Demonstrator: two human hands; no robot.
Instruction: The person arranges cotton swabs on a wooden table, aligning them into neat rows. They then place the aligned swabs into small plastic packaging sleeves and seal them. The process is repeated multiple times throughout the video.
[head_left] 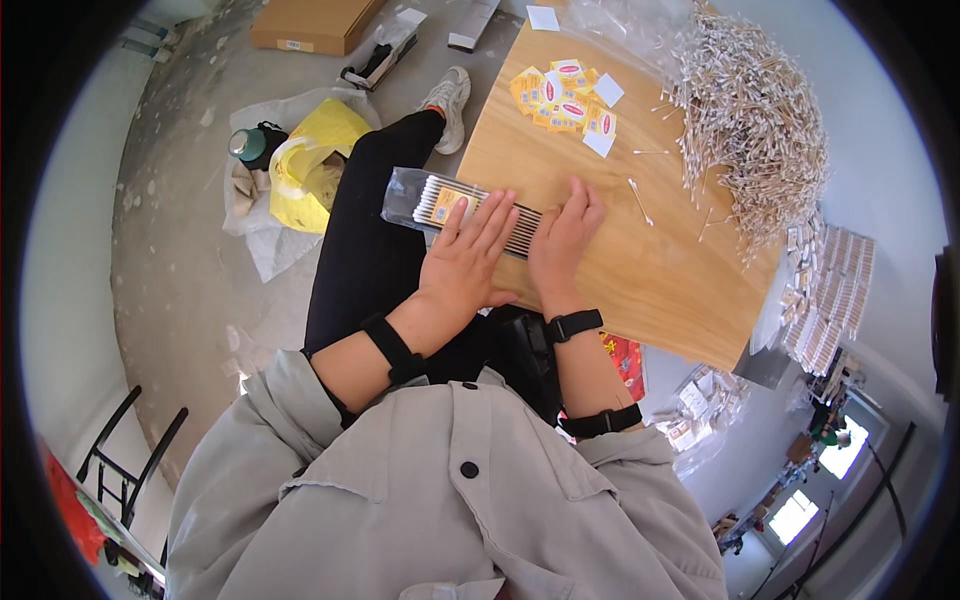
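Note:
A clear plastic bag [403, 196] of cotton swabs [520, 236] lies at the table's left edge, its far-left end sticking out past the edge. White swab tips and a yellow label card [440, 206] show through the plastic. My left hand [462, 250] rests flat across the bag, fingers stretched out and pressing on it. At the bag's right end, my right hand [562, 240] stands on its edge beside the swab sticks, fingers slightly bent and nothing visible in them. Its palm side is partly hidden.
A large heap of loose cotton swabs [755, 130] covers the table's far right. Yellow and white cards [565, 95] lie scattered at the far side of the wooden table [660, 270]. Packed swab bundles [835, 290] sit right of it. A yellow bag [310, 165] is on the floor left.

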